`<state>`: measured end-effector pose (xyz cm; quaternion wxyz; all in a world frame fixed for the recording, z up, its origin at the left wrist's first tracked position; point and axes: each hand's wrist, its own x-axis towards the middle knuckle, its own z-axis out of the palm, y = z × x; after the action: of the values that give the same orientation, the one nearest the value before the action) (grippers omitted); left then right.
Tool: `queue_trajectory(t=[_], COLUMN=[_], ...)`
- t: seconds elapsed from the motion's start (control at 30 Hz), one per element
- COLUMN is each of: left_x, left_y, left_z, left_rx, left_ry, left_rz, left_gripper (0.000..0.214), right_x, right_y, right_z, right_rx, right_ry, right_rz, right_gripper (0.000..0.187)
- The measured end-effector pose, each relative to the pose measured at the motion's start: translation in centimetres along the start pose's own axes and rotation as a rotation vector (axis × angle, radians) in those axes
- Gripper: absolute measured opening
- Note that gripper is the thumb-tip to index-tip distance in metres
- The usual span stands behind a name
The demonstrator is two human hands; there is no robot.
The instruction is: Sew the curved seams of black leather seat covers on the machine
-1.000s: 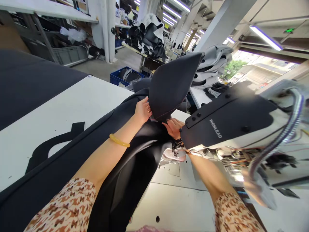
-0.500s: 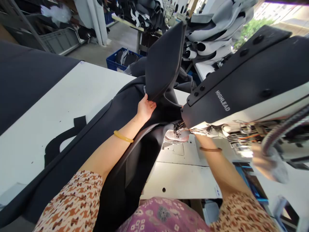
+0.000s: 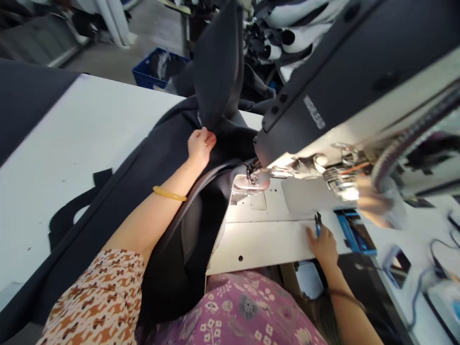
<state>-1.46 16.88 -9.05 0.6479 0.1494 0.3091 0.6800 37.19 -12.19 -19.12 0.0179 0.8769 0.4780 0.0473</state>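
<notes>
Moved since 0.5 seconds ago: the right hand (image 3: 324, 244). Was hidden behind the head of the big sewing machine (image 3: 345, 72); now out in plain sight, down by the front edge of the white table (image 3: 266, 239). Holding a small blue and black tool (image 3: 318, 225), pinched between thumb and fingers, dark end up. Too blurry to name for sure. Seems to mean a short stop in the work at the needle, with just 1 hand left on the cloth.

Nearly in the same place as before: the left hand (image 3: 201, 146), up on the dark cloth (image 3: 161, 148), at the bottom of the tall flap (image 3: 217, 67). Fingers bent and close together, not spread. Cannot tell if pinching the cloth or only pressing on it.

Now for the look of the cloth. Long and smooth, lying across the table from the low left corner up past the machine. Dull and flat on the left; black and a bit shiny in the soft folds below the left arm. Standing up past the left hand, the flap, like a big leaf. Right beside the metal foot (image 3: 253, 175), a curved fold; hard to tell if under it. Over to the left, partly hidden by cloth, a dark curved strip (image 3: 68, 215).
</notes>
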Motion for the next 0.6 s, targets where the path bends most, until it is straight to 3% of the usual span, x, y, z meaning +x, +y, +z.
queue_trajectory(t=[0.2, 0.33, 0.47, 0.53, 0.6], left_x=[0.6, -0.1, -1.1, -1.3, -1.5], left_y=[-0.4, 0.0, 0.3, 0.3, 0.4], left_z=[-0.2, -0.8, -1.6, -1.9, -2.1], left_rx=[0.051, 0.031, 0.019, 0.015, 0.006], left_ry=[0.030, 0.010, 0.009, 0.002, -0.013], left_rz=[0.030, -0.034, -0.038, -0.036, -0.029], left_gripper=[0.037, 0.034, 0.024, 0.020, 0.018], right_x=[2.0, 0.0, -3.5, -3.2, -1.0], right_y=[1.2, 1.0, -1.5, -3.6, -6.6], right_z=[0.7, -0.5, -2.9, -4.7, -7.1], right_rx=[-0.007, 0.069, 0.175, 0.258, 0.305], right_ry=[-0.066, -0.032, 0.074, 0.113, 0.176], right_rz=[0.069, 0.170, 0.283, 0.215, 0.075], right_gripper=[0.036, 0.029, 0.035, 0.036, 0.040])
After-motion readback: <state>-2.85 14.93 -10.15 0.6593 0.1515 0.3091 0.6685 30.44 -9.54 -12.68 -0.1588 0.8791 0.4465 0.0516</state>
